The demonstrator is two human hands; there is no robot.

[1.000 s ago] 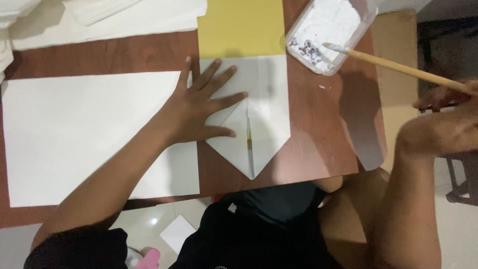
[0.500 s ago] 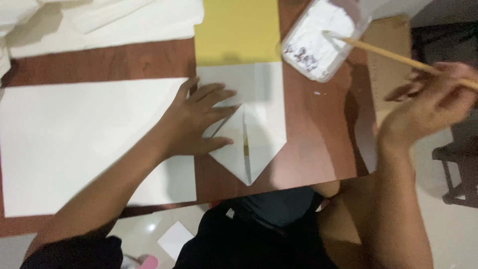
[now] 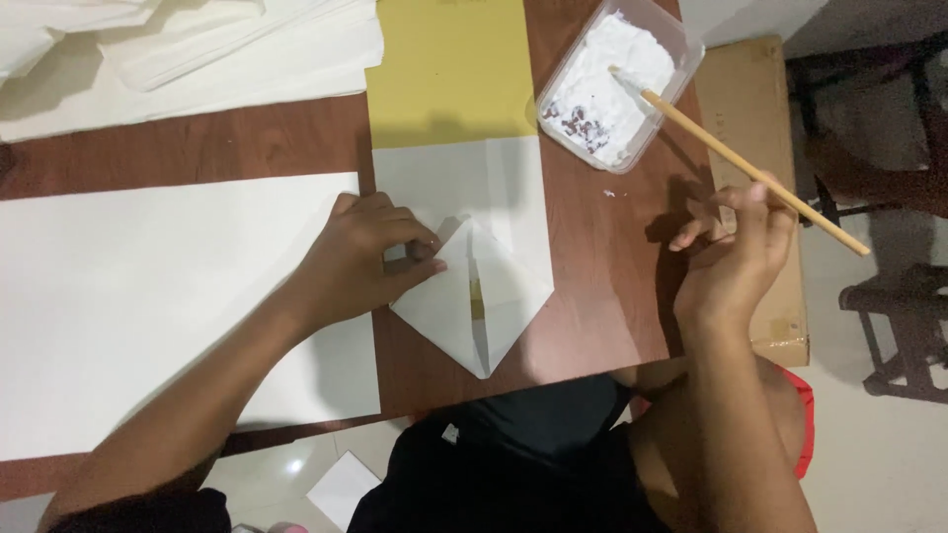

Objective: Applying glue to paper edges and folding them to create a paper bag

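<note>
A large white sheet [image 3: 148, 296] lay flat at the left of the brown table [image 3: 612, 296]. Your left hand [image 3: 360, 262], which a second earlier had been spread flat on the folded white paper [image 3: 474, 296], had curled; its fingertips now pinched the paper's left flap and lifted it a little, the point facing you. A yellow sheet [image 3: 449, 69] lay just beyond the fold. Your right hand [image 3: 736, 252] had come closer to the table and gripped a wooden stick [image 3: 741, 163], whose tip stayed in the white paste of the clear plastic tub [image 3: 622, 84]. A cardboard box [image 3: 760, 118] sat at the right edge.
</note>
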